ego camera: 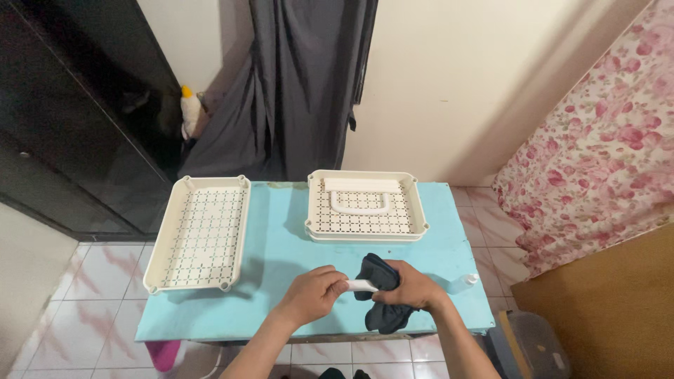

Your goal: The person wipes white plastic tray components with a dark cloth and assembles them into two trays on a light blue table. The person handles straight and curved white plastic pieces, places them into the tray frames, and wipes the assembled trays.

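Gripping one end of a short white plastic handle-like bar, the person's left hand is curled shut around it, thumb on top. The bar's long axis runs nearly level from left to right, from that fist toward the right hand. The right hand is closed on a crumpled dark grey cloth, bunched over the bar's far end, so the two hands almost meet. The cloth hangs partly below the right hand toward the table's near edge. Both hands hover just above the front of the light blue table top; the left hand is the nearer to the bar's bare part.

Farther out, two cream perforated plastic trays lie on the table: one long empty tray to the left, well apart from the hands, and a wider tray straight ahead, which holds one more white U-shaped handle piece. A single small clear bottle with a white cap lies near the table's right edge, just beyond the right wrist. A dark grey curtain hangs behind.
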